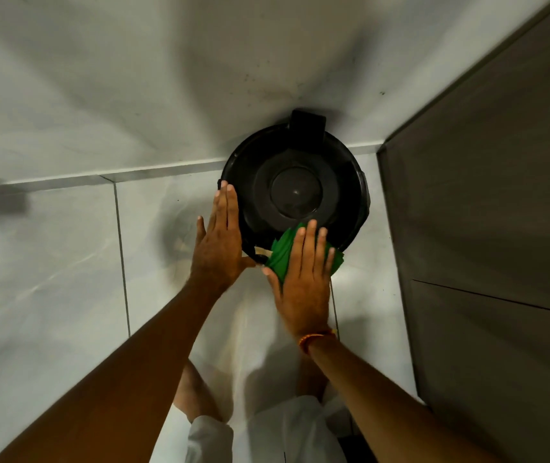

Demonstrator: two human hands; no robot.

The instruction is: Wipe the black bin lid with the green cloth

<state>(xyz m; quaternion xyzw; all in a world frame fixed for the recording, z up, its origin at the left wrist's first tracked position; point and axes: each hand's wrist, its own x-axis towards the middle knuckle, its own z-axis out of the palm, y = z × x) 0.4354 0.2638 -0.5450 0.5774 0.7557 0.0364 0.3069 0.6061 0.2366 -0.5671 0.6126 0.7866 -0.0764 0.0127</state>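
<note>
A round black bin lid with a raised centre dome sits on a bin standing against the white wall. My right hand lies flat on the green cloth and presses it onto the lid's near rim. Most of the cloth is hidden under the fingers. My left hand is flat with fingers straight, resting against the lid's left edge and holding nothing. A black hinge block sticks up at the lid's far side.
White floor tiles spread to the left and below. A grey-brown cabinet panel stands close on the right. The white wall rises behind the bin. My own legs and white clothing are at the bottom.
</note>
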